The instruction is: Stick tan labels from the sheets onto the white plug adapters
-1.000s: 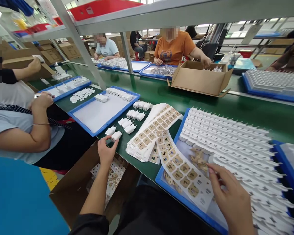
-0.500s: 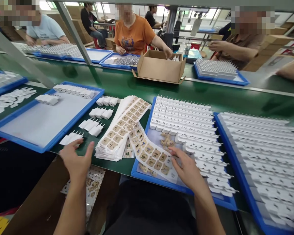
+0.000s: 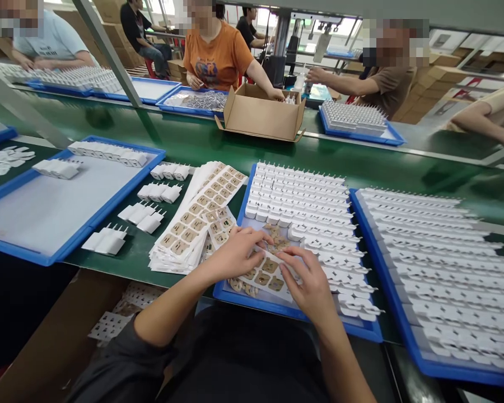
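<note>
Both my hands are over a sheet of tan labels (image 3: 270,265), which lies across the near left part of a blue-rimmed tray (image 3: 252,305). My left hand (image 3: 241,252) reaches in from the left, fingers bent and thumb apart, its fingertips at the sheet's upper side. Opposite it, my right hand (image 3: 308,280) touches the sheet's right part, index finger and thumb spread. Whether a label is between any fingertips is too small to see. Loose tan pieces (image 3: 277,235) lie just beyond the fingers. Rows of white two-pin plugs (image 3: 298,190) fill much of this tray.
Left of the tray is a stack of label sheets (image 3: 185,229), then small groups of white plugs (image 3: 105,240) and another blue-rimmed tray (image 3: 46,218). A full plug tray (image 3: 445,268) stands right. Across the green bench are an open carton (image 3: 258,115) and several people.
My left hand has moved right, from beside the small plug groups onto the label sheet. The right hand stays at the sheet. The view has shifted slightly.
</note>
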